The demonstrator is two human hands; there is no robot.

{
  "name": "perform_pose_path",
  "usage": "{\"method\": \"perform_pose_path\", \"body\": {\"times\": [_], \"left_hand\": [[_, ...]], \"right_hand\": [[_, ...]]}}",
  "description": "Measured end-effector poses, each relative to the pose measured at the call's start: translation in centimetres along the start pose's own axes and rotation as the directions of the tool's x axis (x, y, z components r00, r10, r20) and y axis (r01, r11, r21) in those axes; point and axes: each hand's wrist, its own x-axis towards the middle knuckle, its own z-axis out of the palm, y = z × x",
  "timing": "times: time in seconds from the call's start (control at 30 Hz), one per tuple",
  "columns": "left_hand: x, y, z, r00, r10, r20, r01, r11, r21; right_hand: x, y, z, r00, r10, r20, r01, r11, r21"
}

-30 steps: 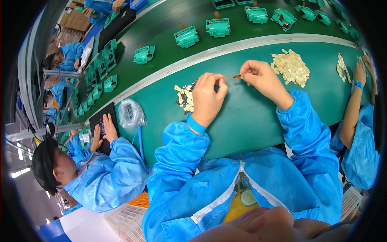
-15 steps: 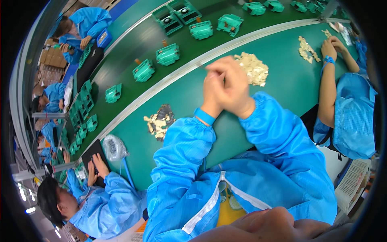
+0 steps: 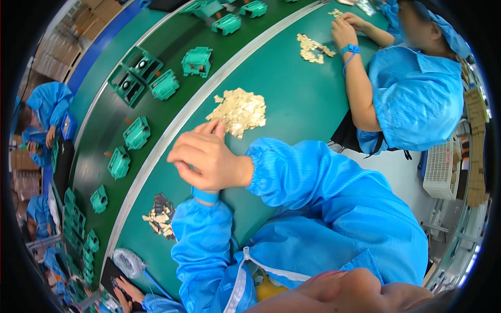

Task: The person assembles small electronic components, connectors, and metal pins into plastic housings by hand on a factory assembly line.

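My right hand (image 3: 214, 159) reaches across from the right, its fingers bent over my left hand (image 3: 205, 188). The two hands overlap and touch. Most of the left hand is hidden under the right, and whatever may be between them cannot be seen. A blue band (image 3: 205, 195) circles my left wrist. Just beyond the hands lies a heap of small cream-coloured flat pieces (image 3: 239, 110), with fingertips close to its near edge. A smaller pile of cream and dark grey pieces (image 3: 160, 216) lies left of my left sleeve.
Beyond a pale rail (image 3: 162, 148), green plastic housings (image 3: 136, 133) stand on a dark green belt. A co-worker's hands (image 3: 345, 28) work beside another cream pile (image 3: 313, 48) at the right. A clear plastic bag (image 3: 128, 262) and another person's hands (image 3: 125, 292) are lower left.
The view has swung to the right, so the bench contents appear further left. My hands were clasped with fingers interlaced; now the right lies over the left.
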Motion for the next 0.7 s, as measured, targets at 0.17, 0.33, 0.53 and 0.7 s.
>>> {"method": "perform_pose_path", "body": {"times": [0.17,0.33,0.53,0.7], "left_hand": [[-1.0,3.6,-2.5,0.976,-0.201,0.084,0.152,0.905,0.398],[-3.6,3.8,-5.7,0.982,-0.094,-0.165,0.168,0.838,0.52],[-3.4,3.0,-5.6,0.984,-0.029,-0.178,0.119,0.846,0.52],[-3.5,2.3,-5.8,0.979,-0.124,-0.161,0.181,0.893,0.412]], "right_hand": [[-0.5,3.1,-0.5,0.995,0.1,-0.028,-0.093,0.979,0.184],[-2.0,2.4,1.6,0.948,0.26,0.182,-0.313,0.859,0.405],[-3.0,2.6,2.1,0.821,0.368,0.437,-0.528,0.781,0.334],[-2.9,3.3,2.1,0.774,0.427,0.468,-0.611,0.698,0.374]]}}
